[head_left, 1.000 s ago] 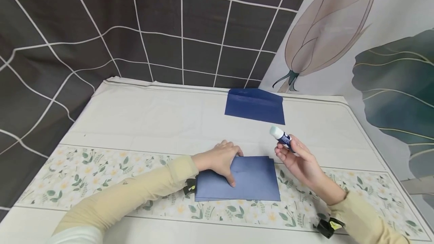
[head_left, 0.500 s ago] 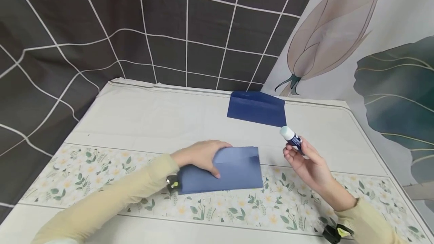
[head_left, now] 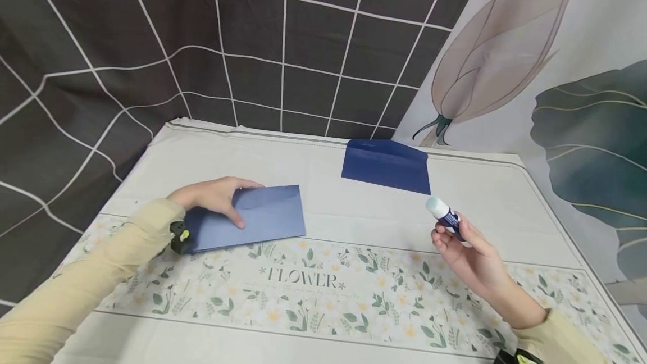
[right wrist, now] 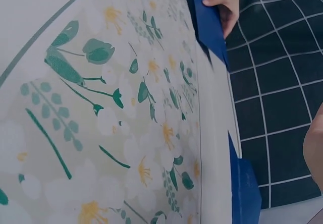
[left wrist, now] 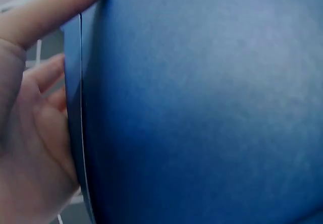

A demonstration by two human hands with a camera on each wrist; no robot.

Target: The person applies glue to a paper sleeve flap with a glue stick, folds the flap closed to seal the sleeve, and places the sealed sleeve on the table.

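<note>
My left hand (head_left: 214,198) grips a small stack of blue envelopes (head_left: 273,215) by its far left edge, at the left of the table. In the left wrist view the thumb lies over the top face of the envelopes (left wrist: 202,93), and other fingers show behind them. My right hand (head_left: 477,268) holds a dark blue glue stick (head_left: 447,218) with a whitish top, pointing up and to the left above the table. The glue stick is out of the right wrist view, where only part of the right hand (right wrist: 315,151) shows at the edge.
A single dark blue envelope (head_left: 386,167) lies near the table's back edge, its flap side up. A cream cloth with a floral band (head_left: 323,291) covers the table (head_left: 303,184). Behind hang a dark grid curtain (head_left: 242,32) and a leaf-print curtain (head_left: 505,122).
My left hand has carried the envelope stack from the middle to the left and farther back, baring the word FLOWER on the cloth. The right hand still holds the glue stick, slightly lower and farther right.
</note>
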